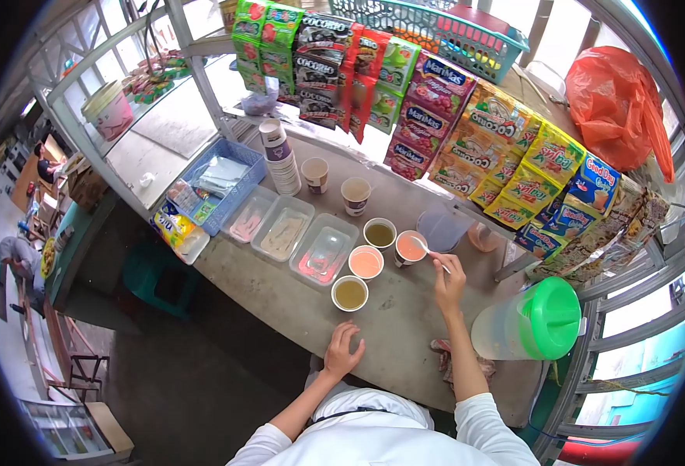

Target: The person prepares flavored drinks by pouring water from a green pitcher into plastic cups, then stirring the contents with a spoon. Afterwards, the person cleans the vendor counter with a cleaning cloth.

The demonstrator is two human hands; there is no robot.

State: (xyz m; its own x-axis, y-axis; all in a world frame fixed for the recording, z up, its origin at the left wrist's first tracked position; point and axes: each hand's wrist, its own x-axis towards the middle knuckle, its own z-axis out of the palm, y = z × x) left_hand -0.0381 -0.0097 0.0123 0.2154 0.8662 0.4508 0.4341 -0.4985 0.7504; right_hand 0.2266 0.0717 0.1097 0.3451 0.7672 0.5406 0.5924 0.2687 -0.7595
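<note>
My right hand (449,281) is closed on the thin handle of a white spoon (435,255), whose lower end dips into a paper cup of pinkish-orange drink (411,246). Beside it stand a cup of greenish-brown drink (379,233), a second cup of orange drink (366,262) and another greenish-brown one (350,293) nearest to me. My left hand (344,351) rests near the counter's front edge, just below that nearest cup. Its fingers are loosely bent and apart, with nothing in them.
Several clear plastic tubs (324,248) stand left of the drinks, by a blue basket (226,175). Stacked cups (280,159) stand behind. A green-lidded pitcher (528,318) and a crumpled cloth (463,363) are at right. Drink sachets (428,109) hang above the counter (280,291).
</note>
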